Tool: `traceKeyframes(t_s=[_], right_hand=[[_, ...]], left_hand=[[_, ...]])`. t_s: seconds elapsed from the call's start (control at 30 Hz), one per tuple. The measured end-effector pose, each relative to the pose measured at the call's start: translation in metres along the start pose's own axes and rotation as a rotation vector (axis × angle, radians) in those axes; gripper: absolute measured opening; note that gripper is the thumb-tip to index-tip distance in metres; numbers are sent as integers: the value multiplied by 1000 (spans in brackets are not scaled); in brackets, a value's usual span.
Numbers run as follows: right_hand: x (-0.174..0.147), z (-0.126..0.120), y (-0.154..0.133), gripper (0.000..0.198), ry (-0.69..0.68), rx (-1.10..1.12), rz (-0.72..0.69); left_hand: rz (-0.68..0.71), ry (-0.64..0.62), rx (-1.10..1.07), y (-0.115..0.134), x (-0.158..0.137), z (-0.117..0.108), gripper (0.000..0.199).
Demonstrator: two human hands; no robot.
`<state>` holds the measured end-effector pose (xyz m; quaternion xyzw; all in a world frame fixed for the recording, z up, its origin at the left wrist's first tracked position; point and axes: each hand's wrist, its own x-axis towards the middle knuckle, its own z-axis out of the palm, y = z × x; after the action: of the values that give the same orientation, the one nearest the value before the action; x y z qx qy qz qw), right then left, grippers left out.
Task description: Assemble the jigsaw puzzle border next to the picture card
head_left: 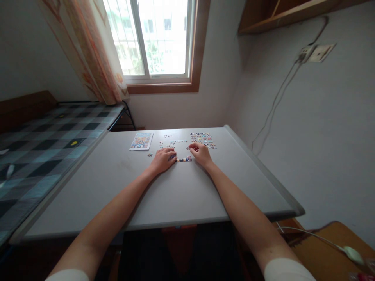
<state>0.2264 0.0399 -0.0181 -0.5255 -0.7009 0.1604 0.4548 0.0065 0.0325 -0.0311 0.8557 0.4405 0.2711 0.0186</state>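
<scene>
My left hand lies on the table with its fingers stretched over the left part of a partly joined jigsaw puzzle. Along the bottom of that puzzle runs a joined edge strip, and a top edge strip shows farther back. My right hand is closed in a pinch at a small puzzle piece, above the strip's right end. Just beyond it lie several loose puzzle pieces in rows. A printed picture card rests to the left. Pieces under my left palm are hidden.
The grey-white table stands before a window. More pieces lie at the back, and a small cluster lies left of my hand. A checkered bed is at left; a cable hangs on the right wall.
</scene>
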Motion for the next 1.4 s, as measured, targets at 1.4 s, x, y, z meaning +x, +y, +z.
traceKeyframes(t_s=[1.4], right_hand=[[3,-9,5,14,-309,-113,115]], left_hand=[[-52,-75,18,6,0,-7,28]])
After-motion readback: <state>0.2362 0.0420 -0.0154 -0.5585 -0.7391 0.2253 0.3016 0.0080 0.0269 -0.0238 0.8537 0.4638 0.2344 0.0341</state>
